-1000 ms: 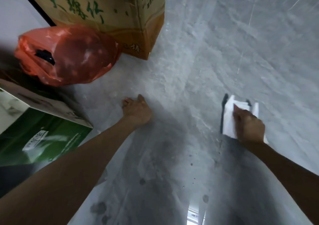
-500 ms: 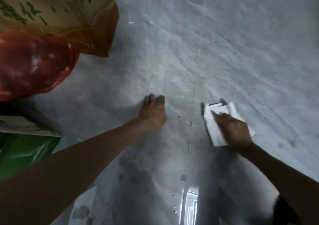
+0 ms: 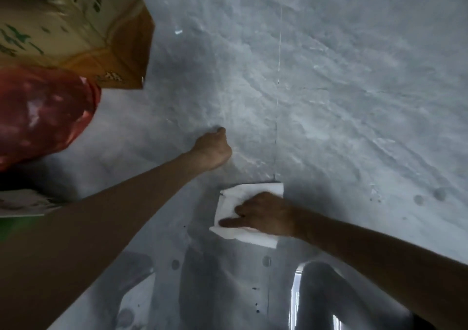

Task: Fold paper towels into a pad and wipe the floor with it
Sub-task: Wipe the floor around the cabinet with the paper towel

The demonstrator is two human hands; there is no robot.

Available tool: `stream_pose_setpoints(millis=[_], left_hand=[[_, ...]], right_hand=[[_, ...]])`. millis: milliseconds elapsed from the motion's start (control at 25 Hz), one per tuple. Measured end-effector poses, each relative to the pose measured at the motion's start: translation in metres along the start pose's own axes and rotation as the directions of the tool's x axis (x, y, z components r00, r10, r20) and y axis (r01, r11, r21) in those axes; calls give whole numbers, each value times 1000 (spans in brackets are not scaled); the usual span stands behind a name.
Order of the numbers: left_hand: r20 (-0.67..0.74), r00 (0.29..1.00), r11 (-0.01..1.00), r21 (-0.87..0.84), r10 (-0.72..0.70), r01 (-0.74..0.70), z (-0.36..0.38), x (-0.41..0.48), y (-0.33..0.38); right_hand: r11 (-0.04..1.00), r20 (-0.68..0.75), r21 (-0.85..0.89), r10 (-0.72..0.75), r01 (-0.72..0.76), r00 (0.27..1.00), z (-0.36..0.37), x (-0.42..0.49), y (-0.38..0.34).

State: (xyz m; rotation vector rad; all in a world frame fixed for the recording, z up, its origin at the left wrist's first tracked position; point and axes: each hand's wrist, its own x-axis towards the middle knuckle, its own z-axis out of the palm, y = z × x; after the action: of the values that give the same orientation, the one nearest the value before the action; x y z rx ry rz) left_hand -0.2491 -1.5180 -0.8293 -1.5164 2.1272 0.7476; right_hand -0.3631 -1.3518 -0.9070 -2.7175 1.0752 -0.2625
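Note:
A white folded paper towel pad (image 3: 229,204) lies flat on the grey marbled floor (image 3: 329,101). My right hand (image 3: 263,214) rests on top of the pad and presses it down, fingers spread toward the left. My left hand (image 3: 212,149) is planted on the floor further ahead and to the left, fingers curled under, holding nothing. Part of the pad is hidden under my right hand.
A tan cardboard box (image 3: 76,25) stands at the upper left, with a red plastic bag (image 3: 40,111) in front of it and a green and white box (image 3: 22,210) at the left edge. Dark spots (image 3: 428,196) mark the floor; a tile seam (image 3: 277,101) runs ahead.
My right hand has slid the pad leftward and closer to me across the floor. The view has shifted right, so the boxes and bag sit further left. My left hand's fingers have curled in.

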Motion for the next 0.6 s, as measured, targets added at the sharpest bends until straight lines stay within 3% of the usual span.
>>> stream_pose_setpoints(millis=[40, 80, 120, 160, 200, 240, 280, 320, 360, 440, 480, 520, 600], left_hand=[[-1, 1000, 1000, -4, 13, -13, -1, -1, -2], [2, 1000, 1000, -8, 25, -25, 1, -2, -2], [9, 1000, 999, -12, 29, -29, 2, -1, -1], [16, 1000, 1000, -15, 27, -27, 4, 0, 2], [22, 999, 1000, -19, 25, -25, 5, 2, 6], [22, 1000, 999, -33, 19, -18, 5, 4, 10], [13, 1000, 998, -57, 6, -6, 3, 5, 11], [-13, 1000, 996, -85, -1, 0, 1, 7, 10], [-50, 999, 993, -116, -10, 5, -1, 9, 5], [-146, 989, 986, -168, -23, -1, -4, 12, -17], [-202, 979, 987, -157, -8, -24, -5, 10, -33], [-245, 969, 992, -113, 26, -56, -5, 5, -50], [-248, 961, 992, 36, 125, -120, -3, -10, -88]], right_hand=[[996, -22, -81, -32, 30, 999, -8, -8, 27], [989, -82, -135, 53, -63, 995, -14, -13, 56], [951, -172, -151, 242, -268, 955, -25, -16, 83], [829, -252, -75, 522, -554, 815, -35, -14, 103], [620, -254, 8, 760, -785, 598, -40, -7, 109], [447, -241, 47, 873, -893, 425, -39, 7, 100], [395, -240, 68, 898, -916, 370, -32, 27, 81], [432, -260, 94, 880, -897, 397, -19, 48, 55], [527, -259, 119, 835, -841, 486, -9, 68, 23], [795, -139, 130, 606, -592, 783, 21, 92, -44], [913, -63, 114, 399, -391, 915, 33, 92, -75], [977, 25, 91, 190, -192, 981, 36, 85, -94], [989, 106, 4, -149, 150, 983, 36, 63, -91]])
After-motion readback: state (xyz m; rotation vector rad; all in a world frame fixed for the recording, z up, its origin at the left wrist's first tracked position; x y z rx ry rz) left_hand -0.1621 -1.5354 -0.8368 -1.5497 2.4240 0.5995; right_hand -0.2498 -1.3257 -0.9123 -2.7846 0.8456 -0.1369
